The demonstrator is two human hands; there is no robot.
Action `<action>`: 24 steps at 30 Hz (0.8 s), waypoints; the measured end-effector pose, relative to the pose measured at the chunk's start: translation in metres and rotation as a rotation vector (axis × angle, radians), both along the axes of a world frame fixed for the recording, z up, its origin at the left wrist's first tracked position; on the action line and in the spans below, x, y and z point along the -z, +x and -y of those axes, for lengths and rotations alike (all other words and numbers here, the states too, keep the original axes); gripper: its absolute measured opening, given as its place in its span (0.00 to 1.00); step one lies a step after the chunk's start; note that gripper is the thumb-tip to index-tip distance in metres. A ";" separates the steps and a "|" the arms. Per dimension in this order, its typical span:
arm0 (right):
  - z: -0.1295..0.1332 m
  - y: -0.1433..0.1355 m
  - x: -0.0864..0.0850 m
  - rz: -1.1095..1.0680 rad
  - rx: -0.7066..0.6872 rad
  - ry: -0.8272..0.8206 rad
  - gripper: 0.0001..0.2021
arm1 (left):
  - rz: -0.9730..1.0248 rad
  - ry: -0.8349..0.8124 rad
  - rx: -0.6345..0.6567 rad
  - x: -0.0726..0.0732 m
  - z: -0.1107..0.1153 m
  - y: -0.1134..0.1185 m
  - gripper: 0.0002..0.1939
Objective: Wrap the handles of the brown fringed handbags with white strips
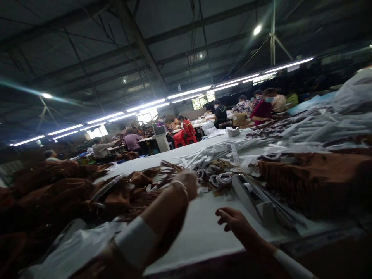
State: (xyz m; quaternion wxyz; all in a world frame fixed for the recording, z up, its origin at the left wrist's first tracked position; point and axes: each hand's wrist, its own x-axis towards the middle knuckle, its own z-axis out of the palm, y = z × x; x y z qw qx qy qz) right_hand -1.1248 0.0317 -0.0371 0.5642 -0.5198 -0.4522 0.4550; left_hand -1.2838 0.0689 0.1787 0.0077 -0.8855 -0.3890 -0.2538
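"How far along?"
"Partway, I'd judge. The right hand (232, 221), nearer than the grey dispenser (247, 193), curls loosely, seemingly empty."
"The left hand (187, 184)?"
"Left of the dispenser, too blurred to tell its grip."
"And the work?"
"Coiled strips (223, 183) just left of the dispenser look done; loose white strips (201, 154) beyond it seem unfinished."

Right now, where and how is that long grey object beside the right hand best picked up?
Probably across the middle of the long grey object, from above and its left, with the nearby right hand. Its long, narrow body lies on the white table, so thumb and fingers could likely straddle it. Thin strips crowd its right side, making that approach look harder.
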 end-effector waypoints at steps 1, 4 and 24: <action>-0.001 0.007 0.004 0.003 0.032 -0.012 0.21 | -0.039 -0.053 0.060 0.018 0.009 0.014 0.12; -0.003 0.028 0.017 0.122 0.112 -0.051 0.21 | -0.094 -0.258 0.385 0.061 0.018 0.017 0.17; -0.060 -0.002 -0.024 1.397 -0.296 -0.039 0.20 | 0.082 -0.467 -0.506 0.194 -0.062 -0.205 0.32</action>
